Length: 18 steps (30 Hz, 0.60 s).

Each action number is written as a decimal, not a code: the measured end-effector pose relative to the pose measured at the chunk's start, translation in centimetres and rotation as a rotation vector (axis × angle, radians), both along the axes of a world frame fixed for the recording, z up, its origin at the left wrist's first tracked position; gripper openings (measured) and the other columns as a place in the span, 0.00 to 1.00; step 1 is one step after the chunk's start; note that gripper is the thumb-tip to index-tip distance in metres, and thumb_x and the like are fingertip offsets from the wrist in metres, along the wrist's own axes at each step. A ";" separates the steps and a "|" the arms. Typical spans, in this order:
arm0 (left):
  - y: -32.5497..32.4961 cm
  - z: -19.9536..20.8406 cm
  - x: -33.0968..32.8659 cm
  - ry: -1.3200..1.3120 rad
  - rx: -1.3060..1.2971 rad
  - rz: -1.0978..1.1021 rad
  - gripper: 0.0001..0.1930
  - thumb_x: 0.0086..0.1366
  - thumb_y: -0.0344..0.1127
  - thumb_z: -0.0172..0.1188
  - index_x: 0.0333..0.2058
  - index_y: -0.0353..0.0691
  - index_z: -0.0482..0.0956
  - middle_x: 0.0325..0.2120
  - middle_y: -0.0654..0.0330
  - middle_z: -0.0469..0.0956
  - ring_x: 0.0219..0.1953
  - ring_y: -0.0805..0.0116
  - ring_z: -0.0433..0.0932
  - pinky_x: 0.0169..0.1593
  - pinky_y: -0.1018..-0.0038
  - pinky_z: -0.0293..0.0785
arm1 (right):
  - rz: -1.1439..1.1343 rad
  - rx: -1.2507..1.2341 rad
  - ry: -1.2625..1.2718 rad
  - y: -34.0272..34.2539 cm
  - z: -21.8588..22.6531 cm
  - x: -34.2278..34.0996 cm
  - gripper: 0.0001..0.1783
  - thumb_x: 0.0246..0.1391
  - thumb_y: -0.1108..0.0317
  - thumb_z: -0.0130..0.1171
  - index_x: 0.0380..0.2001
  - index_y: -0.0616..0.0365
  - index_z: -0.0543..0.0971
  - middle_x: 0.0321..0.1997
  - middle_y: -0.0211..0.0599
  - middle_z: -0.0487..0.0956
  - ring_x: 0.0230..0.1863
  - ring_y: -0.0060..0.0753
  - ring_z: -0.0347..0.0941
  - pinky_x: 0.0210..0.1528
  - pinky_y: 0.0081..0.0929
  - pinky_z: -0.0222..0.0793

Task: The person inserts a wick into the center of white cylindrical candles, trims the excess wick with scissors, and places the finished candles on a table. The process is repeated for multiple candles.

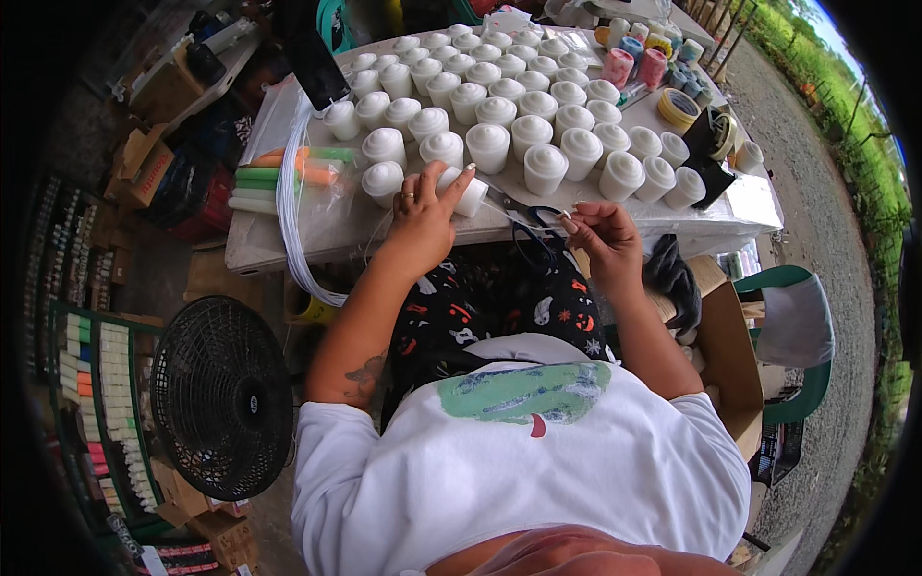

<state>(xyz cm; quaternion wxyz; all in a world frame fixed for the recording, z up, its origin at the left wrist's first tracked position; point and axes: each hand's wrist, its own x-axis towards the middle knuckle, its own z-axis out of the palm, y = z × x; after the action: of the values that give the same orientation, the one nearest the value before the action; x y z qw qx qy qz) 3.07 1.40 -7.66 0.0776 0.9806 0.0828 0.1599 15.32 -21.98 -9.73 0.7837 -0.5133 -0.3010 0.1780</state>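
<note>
My left hand (pixel 423 216) is closed over a white candle (pixel 469 195) lying tipped on its side at the table's near edge. To its right, my right hand (pixel 603 240) pinches what looks like a thin white strand (pixel 552 224) between thumb and fingertips. Beside those fingers lie scissors (pixel 534 242) with dark blue handles, their blades pointing toward the tipped candle. Many more upright white candles (pixel 545 171) with swirled tops fill the table in rows. A bundle of long white wicks (pixel 288 192) bends over the table's left edge.
Orange, green and white sticks (pixel 288 173) lie left in clear plastic. A tape roll (pixel 678 108), red candles (pixel 652 69) and a black holder (pixel 709 144) stand on the right. A black fan (pixel 221 396) is at my left; a cardboard box (pixel 727 355) and green chair (pixel 805 384) are at my right.
</note>
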 end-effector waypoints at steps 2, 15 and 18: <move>-0.5 -0.4 -0.2 -0.023 0.014 -0.010 0.40 0.49 0.28 0.63 0.63 0.58 0.60 0.59 0.55 0.53 0.58 0.47 0.56 0.60 0.53 0.59 | 0.006 -0.009 -0.006 0.4 0.0 -0.3 0.11 0.57 0.78 0.57 0.43 0.62 0.72 0.39 0.34 0.79 0.35 0.18 0.74 0.37 0.17 0.72; -2.9 -0.1 -0.9 -0.315 -0.357 -0.115 0.26 0.51 0.40 0.70 0.50 0.43 0.75 0.53 0.55 0.63 0.56 0.50 0.62 0.58 0.59 0.61 | -0.136 -0.258 -0.375 1.7 0.1 -1.0 0.12 0.53 0.79 0.60 0.41 0.60 0.74 0.41 0.35 0.80 0.39 0.22 0.77 0.40 0.19 0.73; -4.9 1.0 -0.6 -0.363 -0.636 -0.259 0.16 0.57 0.37 0.66 0.42 0.38 0.77 0.40 0.56 0.71 0.40 0.62 0.72 0.44 0.69 0.71 | -0.183 -0.367 -0.602 1.8 1.5 -1.8 0.12 0.48 0.76 0.65 0.37 0.58 0.76 0.39 0.33 0.81 0.37 0.28 0.78 0.40 0.24 0.72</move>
<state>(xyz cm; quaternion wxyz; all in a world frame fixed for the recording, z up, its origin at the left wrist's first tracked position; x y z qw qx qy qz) 2.47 -3.47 -6.66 0.4108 0.8656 -0.0113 0.2861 13.56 -20.16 -8.22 0.5677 -0.6995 -0.4340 -0.0009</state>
